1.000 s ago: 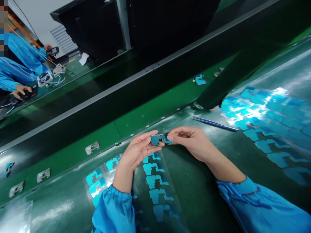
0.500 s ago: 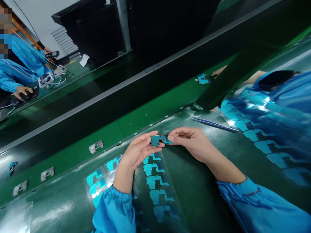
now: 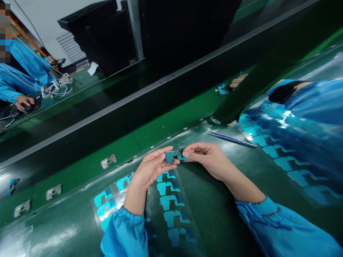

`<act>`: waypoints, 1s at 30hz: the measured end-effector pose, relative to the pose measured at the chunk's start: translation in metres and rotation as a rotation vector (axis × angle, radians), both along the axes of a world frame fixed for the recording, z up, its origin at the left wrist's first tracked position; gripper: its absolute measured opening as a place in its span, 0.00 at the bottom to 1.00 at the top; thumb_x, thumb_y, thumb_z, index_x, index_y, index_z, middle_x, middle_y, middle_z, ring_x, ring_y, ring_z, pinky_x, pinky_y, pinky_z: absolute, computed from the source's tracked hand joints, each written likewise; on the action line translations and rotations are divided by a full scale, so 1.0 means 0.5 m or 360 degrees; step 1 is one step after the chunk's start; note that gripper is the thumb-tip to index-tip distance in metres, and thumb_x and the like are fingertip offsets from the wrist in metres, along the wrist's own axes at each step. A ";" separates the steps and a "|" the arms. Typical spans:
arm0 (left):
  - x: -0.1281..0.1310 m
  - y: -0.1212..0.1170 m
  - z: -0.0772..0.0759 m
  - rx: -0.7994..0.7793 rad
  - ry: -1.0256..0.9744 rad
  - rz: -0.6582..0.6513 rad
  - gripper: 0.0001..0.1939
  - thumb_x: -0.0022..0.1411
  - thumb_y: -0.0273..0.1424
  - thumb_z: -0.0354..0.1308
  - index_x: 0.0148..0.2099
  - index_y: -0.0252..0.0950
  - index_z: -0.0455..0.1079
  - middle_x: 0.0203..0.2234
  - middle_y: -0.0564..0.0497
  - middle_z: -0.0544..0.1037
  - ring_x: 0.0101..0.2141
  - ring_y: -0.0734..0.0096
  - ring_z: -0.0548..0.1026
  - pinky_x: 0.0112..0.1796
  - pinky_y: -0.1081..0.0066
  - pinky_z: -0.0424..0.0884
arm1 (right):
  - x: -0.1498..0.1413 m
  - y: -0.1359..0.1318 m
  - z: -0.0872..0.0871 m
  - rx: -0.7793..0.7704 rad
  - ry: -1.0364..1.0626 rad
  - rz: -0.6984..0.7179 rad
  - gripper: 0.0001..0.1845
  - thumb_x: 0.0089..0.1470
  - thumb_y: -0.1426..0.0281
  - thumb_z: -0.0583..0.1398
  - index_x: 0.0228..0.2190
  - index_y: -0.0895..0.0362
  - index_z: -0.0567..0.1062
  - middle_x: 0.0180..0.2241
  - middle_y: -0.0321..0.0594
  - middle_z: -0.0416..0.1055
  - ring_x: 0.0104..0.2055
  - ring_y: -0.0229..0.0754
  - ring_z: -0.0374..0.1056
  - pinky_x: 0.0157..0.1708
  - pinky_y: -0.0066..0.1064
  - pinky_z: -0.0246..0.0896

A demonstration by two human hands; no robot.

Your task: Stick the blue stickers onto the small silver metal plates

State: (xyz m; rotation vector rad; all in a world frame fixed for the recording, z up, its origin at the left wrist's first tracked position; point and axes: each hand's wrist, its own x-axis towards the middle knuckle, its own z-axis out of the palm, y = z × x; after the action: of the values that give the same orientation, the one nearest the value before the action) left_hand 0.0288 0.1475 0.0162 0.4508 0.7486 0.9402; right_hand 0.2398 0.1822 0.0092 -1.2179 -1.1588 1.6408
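Between both hands is a small phone-type circuit board (image 3: 169, 157) with blue film over its face. My left hand (image 3: 150, 167) grips its left end between thumb and fingers, other fingers lying beneath. My right hand (image 3: 205, 157) pinches its right end with thumb and forefinger. Below my left hand a clear sheet of blue cut-out stickers (image 3: 168, 201) lies on the green mat. Another strip of blue stickers (image 3: 103, 198) is partly covered by my left sleeve.
Metal-faced boards (image 3: 109, 161) and a blue-faced board (image 3: 13, 186) lie along the green belt. Blue tweezers (image 3: 232, 138) rest to the right. A co-worker's hand (image 3: 238, 81) is at another blue board (image 3: 222, 89). A dark slanted post (image 3: 235, 96) stands before it. Another person sits far left.
The co-worker's hand at the right has moved left to the blue board on the belt. My hands keep their hold on the board, and the view has shifted slightly.
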 end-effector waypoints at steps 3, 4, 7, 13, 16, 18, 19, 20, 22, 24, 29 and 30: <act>-0.001 0.000 0.001 0.0005 0.0008 0.0002 0.20 0.64 0.28 0.62 0.58 0.27 0.71 0.38 0.37 0.82 0.42 0.59 0.82 0.48 0.63 0.77 | 0.000 0.000 -0.002 -0.0008 0.0013 0.0001 0.15 0.38 0.58 0.75 0.26 0.55 0.82 0.27 0.40 0.77 0.30 0.40 0.72 0.35 0.34 0.70; -0.001 0.000 0.002 0.0007 0.0012 0.0002 0.21 0.64 0.28 0.62 0.58 0.28 0.71 0.39 0.37 0.82 0.42 0.59 0.82 0.48 0.63 0.77 | 0.000 0.000 -0.002 -0.0009 0.0013 0.0001 0.15 0.38 0.58 0.74 0.26 0.55 0.82 0.27 0.40 0.77 0.30 0.40 0.71 0.35 0.34 0.70; -0.001 0.001 0.002 0.0009 0.0023 0.0004 0.21 0.64 0.29 0.63 0.58 0.28 0.71 0.39 0.37 0.82 0.41 0.59 0.82 0.47 0.63 0.77 | 0.000 0.000 -0.002 -0.0011 0.0011 0.0007 0.15 0.38 0.59 0.74 0.26 0.55 0.82 0.27 0.40 0.77 0.30 0.40 0.71 0.34 0.33 0.70; 0.001 0.000 0.000 0.0008 0.0026 0.0004 0.20 0.63 0.29 0.64 0.56 0.28 0.72 0.38 0.38 0.82 0.40 0.60 0.82 0.44 0.65 0.78 | -0.001 0.002 -0.001 0.0003 0.0017 0.0010 0.15 0.38 0.59 0.74 0.26 0.56 0.82 0.27 0.40 0.77 0.30 0.40 0.71 0.35 0.34 0.69; 0.001 -0.001 0.000 0.0009 0.0034 0.0002 0.20 0.63 0.29 0.63 0.57 0.28 0.72 0.39 0.37 0.82 0.41 0.60 0.82 0.44 0.65 0.78 | -0.001 0.003 -0.002 0.0004 0.0023 0.0014 0.15 0.39 0.59 0.74 0.26 0.56 0.82 0.27 0.40 0.77 0.30 0.40 0.71 0.35 0.34 0.69; 0.001 -0.001 0.000 0.0009 0.0050 -0.0002 0.20 0.64 0.29 0.63 0.57 0.28 0.71 0.39 0.37 0.82 0.41 0.59 0.82 0.45 0.64 0.78 | -0.001 0.002 -0.001 0.0004 0.0026 0.0015 0.15 0.38 0.59 0.74 0.26 0.56 0.82 0.27 0.39 0.77 0.30 0.39 0.71 0.35 0.34 0.69; 0.000 -0.001 0.001 0.0010 0.0057 -0.0003 0.20 0.64 0.28 0.63 0.57 0.28 0.71 0.40 0.37 0.82 0.42 0.59 0.82 0.45 0.64 0.78 | -0.002 0.002 -0.001 0.0004 0.0025 0.0012 0.15 0.38 0.59 0.74 0.26 0.56 0.82 0.27 0.39 0.77 0.30 0.39 0.71 0.35 0.34 0.69; 0.000 0.000 0.001 0.0012 0.0061 -0.0004 0.20 0.64 0.28 0.63 0.57 0.28 0.71 0.40 0.38 0.82 0.42 0.59 0.82 0.45 0.64 0.78 | -0.002 0.001 0.001 0.0004 0.0025 0.0008 0.15 0.38 0.59 0.74 0.26 0.56 0.82 0.27 0.39 0.77 0.30 0.40 0.71 0.35 0.34 0.69; 0.000 0.000 0.002 0.0017 0.0061 -0.0009 0.20 0.64 0.28 0.63 0.57 0.28 0.72 0.40 0.38 0.82 0.41 0.59 0.82 0.44 0.65 0.78 | -0.004 0.001 0.003 0.0003 0.0025 -0.0002 0.16 0.37 0.59 0.74 0.26 0.56 0.82 0.27 0.39 0.77 0.30 0.40 0.71 0.35 0.35 0.69; 0.000 0.001 0.003 0.0020 0.0057 -0.0011 0.20 0.64 0.28 0.63 0.56 0.28 0.72 0.40 0.38 0.82 0.41 0.60 0.82 0.44 0.65 0.78 | -0.006 0.001 0.006 0.0005 0.0021 -0.0011 0.16 0.37 0.59 0.74 0.26 0.56 0.81 0.27 0.40 0.77 0.30 0.40 0.71 0.35 0.35 0.69; 0.000 0.002 0.003 -0.0001 0.0092 -0.0009 0.21 0.63 0.29 0.64 0.57 0.28 0.72 0.39 0.37 0.82 0.42 0.59 0.82 0.44 0.65 0.78 | -0.005 0.001 0.005 0.0047 -0.0019 0.0013 0.17 0.39 0.58 0.73 0.27 0.57 0.80 0.27 0.40 0.77 0.30 0.40 0.71 0.34 0.35 0.69; 0.000 0.002 0.003 -0.0003 0.0099 -0.0007 0.21 0.63 0.29 0.64 0.57 0.28 0.71 0.39 0.37 0.82 0.42 0.59 0.82 0.44 0.65 0.78 | -0.005 0.000 0.004 0.0059 -0.0031 0.0021 0.17 0.40 0.58 0.73 0.27 0.57 0.80 0.27 0.39 0.77 0.29 0.40 0.71 0.34 0.35 0.68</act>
State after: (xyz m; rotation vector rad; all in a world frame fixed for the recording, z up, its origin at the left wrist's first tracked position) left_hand 0.0290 0.1484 0.0175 0.4819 0.8044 0.9249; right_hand 0.2374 0.1824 0.0111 -1.2074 -1.2065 1.6132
